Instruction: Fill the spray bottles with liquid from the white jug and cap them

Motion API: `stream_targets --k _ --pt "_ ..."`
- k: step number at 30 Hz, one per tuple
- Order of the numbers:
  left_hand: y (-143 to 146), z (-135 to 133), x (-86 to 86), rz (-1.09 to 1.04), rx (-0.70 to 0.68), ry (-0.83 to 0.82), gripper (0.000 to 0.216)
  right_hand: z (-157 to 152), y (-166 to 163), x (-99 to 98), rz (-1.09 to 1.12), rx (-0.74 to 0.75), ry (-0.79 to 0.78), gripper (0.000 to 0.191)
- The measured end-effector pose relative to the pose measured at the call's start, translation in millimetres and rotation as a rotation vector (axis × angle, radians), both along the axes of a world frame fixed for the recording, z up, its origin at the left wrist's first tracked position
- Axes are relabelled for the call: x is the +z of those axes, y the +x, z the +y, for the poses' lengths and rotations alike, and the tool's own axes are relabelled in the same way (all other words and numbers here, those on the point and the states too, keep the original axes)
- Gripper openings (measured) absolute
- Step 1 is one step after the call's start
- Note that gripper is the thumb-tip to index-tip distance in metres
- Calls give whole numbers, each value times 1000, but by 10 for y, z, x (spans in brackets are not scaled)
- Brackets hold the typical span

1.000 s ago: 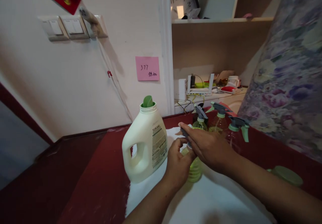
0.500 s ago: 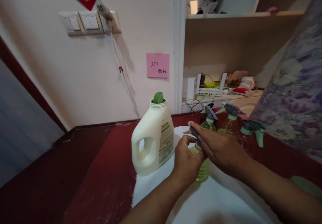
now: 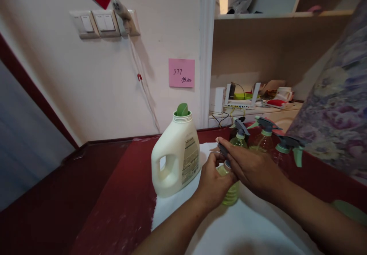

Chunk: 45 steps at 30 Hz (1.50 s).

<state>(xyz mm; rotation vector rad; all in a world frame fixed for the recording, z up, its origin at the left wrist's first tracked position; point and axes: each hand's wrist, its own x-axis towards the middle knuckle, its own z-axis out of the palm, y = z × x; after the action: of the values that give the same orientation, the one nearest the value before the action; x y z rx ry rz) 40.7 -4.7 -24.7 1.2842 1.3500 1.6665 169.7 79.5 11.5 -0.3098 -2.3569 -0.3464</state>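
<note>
A small green spray bottle (image 3: 231,193) stands on a white cloth (image 3: 243,228). My left hand (image 3: 212,182) is wrapped around its body. My right hand (image 3: 252,167) lies over its grey spray head, fingers closed on it, so the head is mostly hidden. Just left of my hands stands a cream detergent jug (image 3: 176,158) with its cap off and a green spout showing.
Three more spray bottles (image 3: 263,140) with grey and green triggers stand behind my hands on the dark red counter (image 3: 114,194). A green lid (image 3: 348,209) lies at the right. A floral cloth (image 3: 338,102) hangs on the right. Wall switches, a pink note and a shelf with clutter are behind.
The view has shifted slightly, so everything sits a bit further right in frame. My hands stay on the same spray bottle, with the right hand's grip on the head barely changed.
</note>
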Motion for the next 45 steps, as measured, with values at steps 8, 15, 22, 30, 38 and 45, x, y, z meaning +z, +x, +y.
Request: stream_targets --k 8,15,22,30,38,45 --pt "-99 37 -15 -15 -118 7 30 30 24 -21 -7 -11 2 45" --pt "-207 -86 -37 78 -177 -36 33 13 4 -22 15 -8 -48 47" --pt "-220 -164 -167 153 -182 -37 43 -188 213 -385 220 -97 -405 86" --pt "-241 -128 -265 154 -142 -125 55 -372 159 -1012 237 112 -1013 89" --pt "-222 -129 -391 101 -38 -158 76 -335 107 -955 407 134 -1193 77" --pt "-262 -99 -430 98 51 -188 75 26 297 -1054 604 -88 -1109 71"
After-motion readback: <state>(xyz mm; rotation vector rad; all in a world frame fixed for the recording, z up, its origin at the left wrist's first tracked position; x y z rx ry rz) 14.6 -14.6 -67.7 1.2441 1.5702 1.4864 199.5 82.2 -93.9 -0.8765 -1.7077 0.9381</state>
